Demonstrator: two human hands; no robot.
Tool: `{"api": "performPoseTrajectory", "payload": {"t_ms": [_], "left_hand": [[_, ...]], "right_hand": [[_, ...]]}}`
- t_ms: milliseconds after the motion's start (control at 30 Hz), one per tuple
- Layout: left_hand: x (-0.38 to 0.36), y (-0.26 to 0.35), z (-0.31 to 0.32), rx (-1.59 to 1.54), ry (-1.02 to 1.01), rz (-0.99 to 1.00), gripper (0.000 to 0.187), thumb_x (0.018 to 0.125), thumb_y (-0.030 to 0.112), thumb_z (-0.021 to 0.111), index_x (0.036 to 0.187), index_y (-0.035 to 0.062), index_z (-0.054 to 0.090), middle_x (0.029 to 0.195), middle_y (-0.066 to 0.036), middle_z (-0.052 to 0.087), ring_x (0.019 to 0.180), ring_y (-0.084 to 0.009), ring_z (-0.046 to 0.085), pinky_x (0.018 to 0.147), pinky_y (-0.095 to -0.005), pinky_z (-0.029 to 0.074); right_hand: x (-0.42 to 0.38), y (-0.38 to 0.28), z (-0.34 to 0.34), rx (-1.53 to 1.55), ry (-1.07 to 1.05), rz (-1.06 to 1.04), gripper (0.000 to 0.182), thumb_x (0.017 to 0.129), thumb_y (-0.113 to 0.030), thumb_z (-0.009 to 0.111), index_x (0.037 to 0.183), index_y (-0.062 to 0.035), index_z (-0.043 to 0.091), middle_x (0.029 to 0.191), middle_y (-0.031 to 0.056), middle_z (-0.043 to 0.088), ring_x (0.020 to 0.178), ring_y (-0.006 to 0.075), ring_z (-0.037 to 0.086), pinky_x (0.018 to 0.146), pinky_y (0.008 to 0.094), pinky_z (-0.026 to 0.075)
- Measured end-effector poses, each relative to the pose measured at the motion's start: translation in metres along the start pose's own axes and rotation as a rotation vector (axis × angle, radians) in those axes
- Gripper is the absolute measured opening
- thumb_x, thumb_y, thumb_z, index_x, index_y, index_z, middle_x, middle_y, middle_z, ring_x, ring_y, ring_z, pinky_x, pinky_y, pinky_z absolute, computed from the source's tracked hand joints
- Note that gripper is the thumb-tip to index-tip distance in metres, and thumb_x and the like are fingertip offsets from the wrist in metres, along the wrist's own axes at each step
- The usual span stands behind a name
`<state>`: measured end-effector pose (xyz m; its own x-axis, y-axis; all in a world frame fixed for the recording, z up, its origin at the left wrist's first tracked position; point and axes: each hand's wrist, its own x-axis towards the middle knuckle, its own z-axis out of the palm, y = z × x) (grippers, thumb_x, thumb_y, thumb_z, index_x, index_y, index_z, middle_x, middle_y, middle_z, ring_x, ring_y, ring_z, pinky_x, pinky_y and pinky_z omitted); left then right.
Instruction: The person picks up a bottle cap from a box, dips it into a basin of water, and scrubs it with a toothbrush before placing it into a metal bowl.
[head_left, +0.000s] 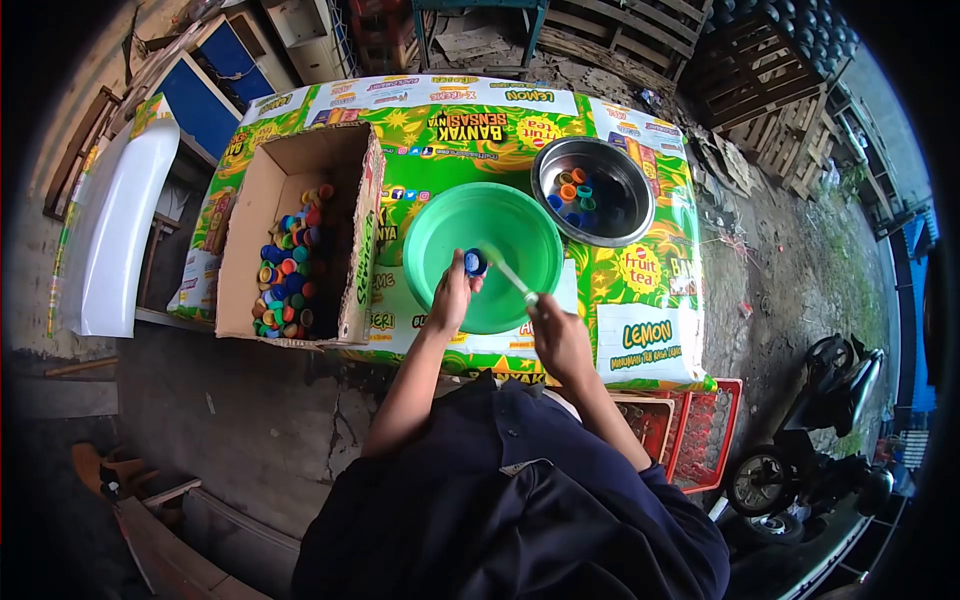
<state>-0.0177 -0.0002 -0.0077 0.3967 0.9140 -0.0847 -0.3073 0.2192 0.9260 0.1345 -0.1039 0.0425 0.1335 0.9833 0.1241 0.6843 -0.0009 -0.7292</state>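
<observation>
Over the green basin (425, 235), my left hand (455, 295) holds a blue bottle cap (475, 263) between thumb and fingers. My right hand (560, 338) is closed round the handle of a brush (515, 280), whose blurred, pale head is just right of the cap. To the right of the basin, a metal bowl (635, 185) holds orange, blue and green caps in dark-looking liquid. At the left, an open cardboard box (240, 240) contains many caps of mixed colours.
A printed green and yellow cover (645, 240) lies over the table. Red crates (725, 425) stand by the table's near right edge. A motorcycle (810, 450) is at the far right, and wooden pallets (780, 90) are behind. A white sheet (125, 230) hangs at the left.
</observation>
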Motion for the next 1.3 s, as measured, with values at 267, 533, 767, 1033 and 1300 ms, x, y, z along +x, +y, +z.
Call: {"api": "performPoseTrajectory", "payload": {"t_ms": [267, 533, 767, 1033, 1300], "left_hand": [[0.004, 0.008, 0.004, 0.179, -0.028, 0.258, 0.04, 0.098, 0.036, 0.027, 0.105, 0.0038, 0.049, 0.078, 0.0, 0.043, 0.07, -0.0081, 0.038, 0.065, -0.022, 0.034], [-0.006, 0.022, 0.013, 0.323, -0.037, 0.333, 0.033, 0.097, 0.028, 0.036, 0.114, 0.0025, 0.045, 0.089, -0.002, 0.047, 0.077, -0.0096, 0.042, 0.073, -0.0234, 0.038], [-0.005, 0.022, 0.017, 0.395, -0.024, 0.382, 0.033, 0.096, 0.027, 0.036, 0.115, 0.0018, 0.045, 0.093, -0.004, 0.048, 0.08, -0.0101, 0.045, 0.075, -0.0236, 0.039], [0.002, -0.012, 0.016, 0.093, -0.046, 0.188, 0.04, 0.098, 0.033, 0.028, 0.111, 0.0009, 0.048, 0.089, -0.003, 0.051, 0.073, -0.0107, 0.045, 0.07, -0.0248, 0.039], [0.003, -0.005, 0.022, -0.3, -0.143, -0.032, 0.043, 0.097, 0.04, 0.028, 0.096, 0.0021, 0.048, 0.081, -0.003, 0.047, 0.072, -0.0119, 0.044, 0.067, -0.0274, 0.04]], "right_hand": [[-0.013, 0.001, 0.022, 0.07, 0.041, -0.06, 0.015, 0.088, -0.019, 0.052, 0.093, -0.0054, 0.048, 0.054, 0.0212, 0.053, 0.051, 0.0417, 0.054, 0.045, 0.0493, 0.039], [-0.004, 0.004, -0.002, 0.024, 0.027, 0.023, 0.011, 0.088, -0.013, 0.051, 0.09, -0.0021, 0.049, 0.054, 0.0201, 0.053, 0.046, 0.0373, 0.052, 0.042, 0.0431, 0.036], [-0.01, 0.015, 0.007, 0.069, -0.012, -0.064, 0.01, 0.089, -0.01, 0.05, 0.088, -0.0004, 0.048, 0.054, 0.0213, 0.05, 0.046, 0.0384, 0.05, 0.04, 0.0398, 0.035], [0.002, 0.033, -0.003, -0.113, -0.037, -0.007, 0.013, 0.088, -0.017, 0.051, 0.092, -0.0061, 0.046, 0.059, 0.0223, 0.056, 0.053, 0.0398, 0.056, 0.044, 0.0469, 0.04], [0.018, 0.04, -0.009, -0.05, 0.001, -0.068, 0.013, 0.089, -0.018, 0.051, 0.09, -0.0055, 0.049, 0.052, 0.0168, 0.053, 0.047, 0.0349, 0.055, 0.043, 0.0441, 0.037]]}}
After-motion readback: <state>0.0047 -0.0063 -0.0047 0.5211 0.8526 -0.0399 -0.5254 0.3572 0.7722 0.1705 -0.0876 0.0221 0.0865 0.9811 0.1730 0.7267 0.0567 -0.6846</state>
